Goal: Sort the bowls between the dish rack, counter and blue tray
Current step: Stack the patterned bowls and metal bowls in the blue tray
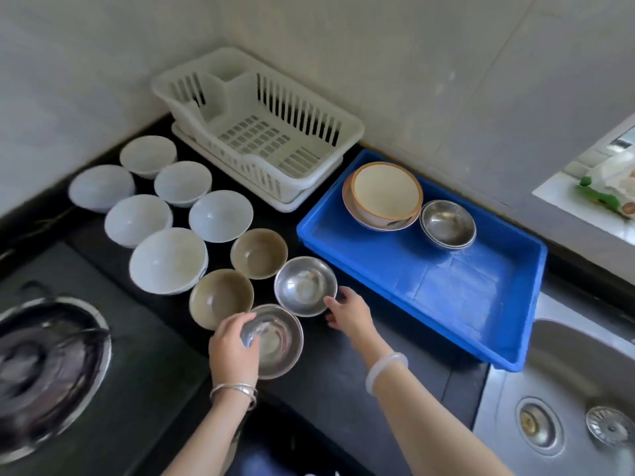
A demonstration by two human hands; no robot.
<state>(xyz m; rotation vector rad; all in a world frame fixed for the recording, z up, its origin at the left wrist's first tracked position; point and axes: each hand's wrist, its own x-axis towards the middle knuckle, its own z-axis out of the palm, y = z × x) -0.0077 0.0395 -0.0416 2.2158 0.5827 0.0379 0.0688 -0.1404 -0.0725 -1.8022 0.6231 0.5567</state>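
A black worktop (343, 379) fills the lower frame. At upper centre on it sits a white dish rack (261, 132); right of centre lies a blue tray (464, 286). Six white bowls (168, 259) stand at centre left, two brown bowls (258, 253) beside them toward the middle, and two steel bowls (305, 285) at lower centre. A gas burner (44, 365) is set in at lower left, a steel sink (567, 389) at lower right.

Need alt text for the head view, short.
Left hand grips the rim of a steel bowl on the black counter while the right hand touches a second steel bowl. White and brown bowls sit beside an empty dish rack; a blue tray holds stacked bowls.
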